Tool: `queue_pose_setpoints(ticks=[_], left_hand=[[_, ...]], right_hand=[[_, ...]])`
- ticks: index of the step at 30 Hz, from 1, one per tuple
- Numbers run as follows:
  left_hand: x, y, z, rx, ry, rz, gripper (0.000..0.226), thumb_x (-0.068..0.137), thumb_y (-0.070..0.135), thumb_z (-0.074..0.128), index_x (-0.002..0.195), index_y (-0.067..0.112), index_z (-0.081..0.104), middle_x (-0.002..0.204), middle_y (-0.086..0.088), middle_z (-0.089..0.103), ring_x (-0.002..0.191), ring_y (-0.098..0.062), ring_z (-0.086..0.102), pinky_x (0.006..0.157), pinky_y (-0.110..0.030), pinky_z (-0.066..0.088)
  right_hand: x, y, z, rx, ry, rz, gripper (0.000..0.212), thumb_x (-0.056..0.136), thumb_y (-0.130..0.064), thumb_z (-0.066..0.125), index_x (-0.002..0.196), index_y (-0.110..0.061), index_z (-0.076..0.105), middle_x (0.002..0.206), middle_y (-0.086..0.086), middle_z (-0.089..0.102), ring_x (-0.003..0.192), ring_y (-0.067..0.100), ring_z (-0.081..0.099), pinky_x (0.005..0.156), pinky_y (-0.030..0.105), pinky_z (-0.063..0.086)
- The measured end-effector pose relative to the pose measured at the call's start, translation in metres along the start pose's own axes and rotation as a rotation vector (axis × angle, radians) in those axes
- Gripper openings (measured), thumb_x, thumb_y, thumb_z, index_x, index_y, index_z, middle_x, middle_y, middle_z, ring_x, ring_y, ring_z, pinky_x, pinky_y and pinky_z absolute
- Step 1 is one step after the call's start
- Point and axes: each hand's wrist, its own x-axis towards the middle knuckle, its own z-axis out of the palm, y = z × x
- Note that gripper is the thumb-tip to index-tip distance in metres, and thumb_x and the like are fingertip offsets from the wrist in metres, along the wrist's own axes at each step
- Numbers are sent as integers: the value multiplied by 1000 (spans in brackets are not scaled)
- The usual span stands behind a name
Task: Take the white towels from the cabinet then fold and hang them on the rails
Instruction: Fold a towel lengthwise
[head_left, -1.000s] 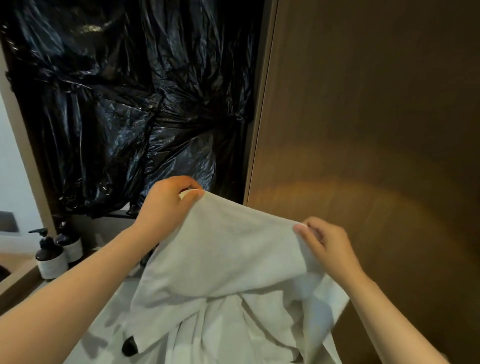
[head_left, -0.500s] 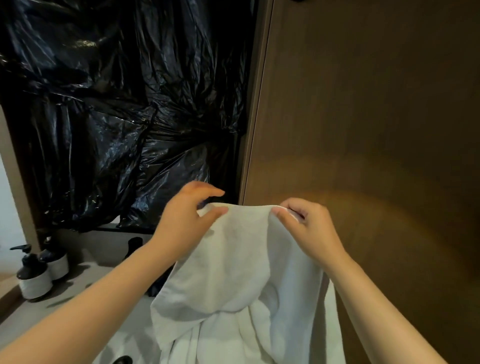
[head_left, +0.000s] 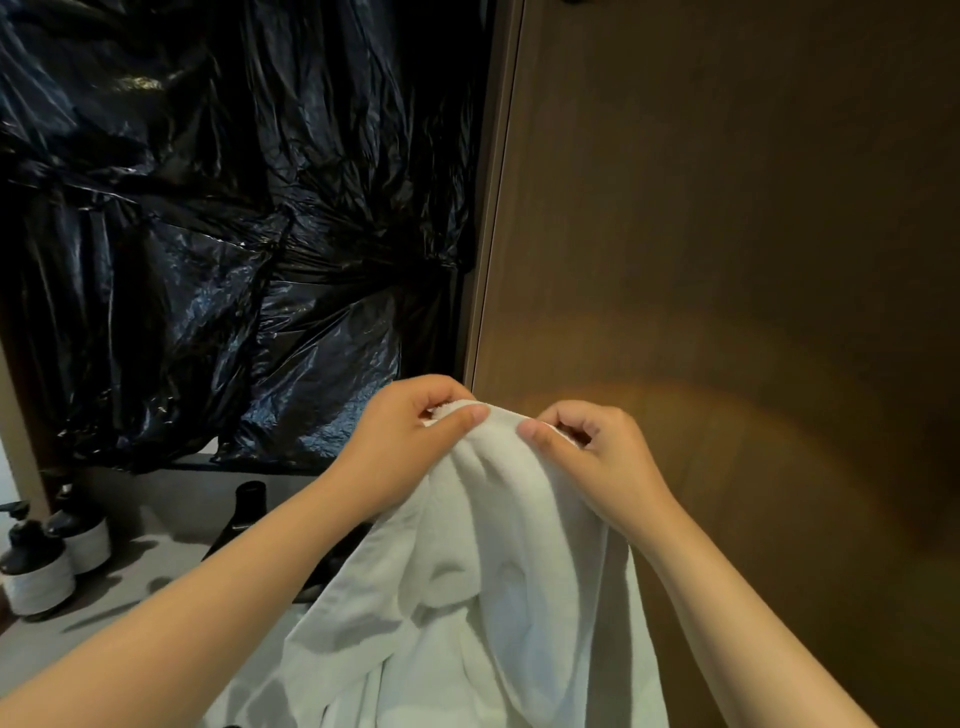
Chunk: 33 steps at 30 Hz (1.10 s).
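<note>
A white towel (head_left: 483, 587) hangs in loose folds in front of me, its top edge bunched between my two hands. My left hand (head_left: 400, 447) pinches the top edge with thumb and curled fingers. My right hand (head_left: 592, 457) pinches the same edge just to the right, a short gap away. The towel's lower part drapes down over the counter and out of the frame. No rail is in view.
A brown wooden panel (head_left: 727, 260) fills the right side. Crumpled black plastic sheeting (head_left: 218, 234) covers the area at upper left. Two dark pump bottles (head_left: 47, 561) and a black bottle (head_left: 244, 514) stand on the grey counter (head_left: 156, 566) at lower left.
My hands have come together along the towel's top edge, from wide apart to nearly touching, so the towel now hangs folded in half. The view has shifted slightly right.
</note>
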Motion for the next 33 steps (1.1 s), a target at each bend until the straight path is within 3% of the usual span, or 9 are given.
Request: queue_pose_setpoints(ticks=[4,9,14,18,21,24,28,30,33], left_hand=[[11,11,-6,72,69,56,9,86,21,68,78,24,72,76,13,67,77,0,60,65,-10,43],[26,21,-18,170,193,152,6,86,25,68,82,24,72,80,14,66,80,-1,59,67,-18,41],[43,37,-41,178,322,156,7,86,25,66,81,26,71,77,18,65,78,7,56,65,-8,38],[58,53,-59,217,434,184,8,88,26,66,81,26,69,75,19,62,74,11,54,63,-3,36],[65,60,-72,256,511,221,8,89,25,64,84,25,70,75,15,62,74,2,56,63,-6,36],[66,51,-75,320,496,199,11,89,24,63,85,19,72,79,5,66,73,-8,57,64,-17,40],[59,11,-71,638,310,53,17,92,23,57,96,16,72,97,-6,67,87,-28,63,68,-32,44],[50,2,-67,649,233,-1,21,90,24,62,109,18,69,110,-4,62,96,-26,62,76,-33,47],[38,12,-55,429,196,30,30,86,30,69,115,23,66,110,9,56,98,-9,54,79,-22,39]], right_hand=[[-11,12,-2,37,4,81,30,92,-38,60,66,-25,61,63,-10,58,61,8,53,56,20,41],[-15,33,-15,-65,130,100,19,96,-36,56,83,-29,67,75,-14,64,75,8,60,65,33,51],[-4,27,-43,-161,208,40,13,96,-27,58,96,-34,69,90,-21,67,88,-4,60,72,20,52],[20,10,-62,-285,277,0,12,95,-28,60,99,-28,71,92,-18,66,87,0,60,73,22,55],[32,2,-72,-367,310,8,11,95,-28,60,99,-26,70,90,-14,66,84,4,60,71,24,55],[32,6,-66,-373,278,77,7,95,-30,60,96,-29,67,87,-14,64,82,6,60,67,20,53],[24,12,-46,-62,269,130,16,99,-23,53,88,-25,64,88,-11,64,84,3,60,68,16,47],[25,6,-38,87,289,129,20,101,-22,47,90,-23,64,89,-8,64,83,-1,58,70,16,47],[31,-8,-28,141,270,114,23,102,-26,44,90,-23,63,88,-7,63,84,-1,58,67,12,47]])
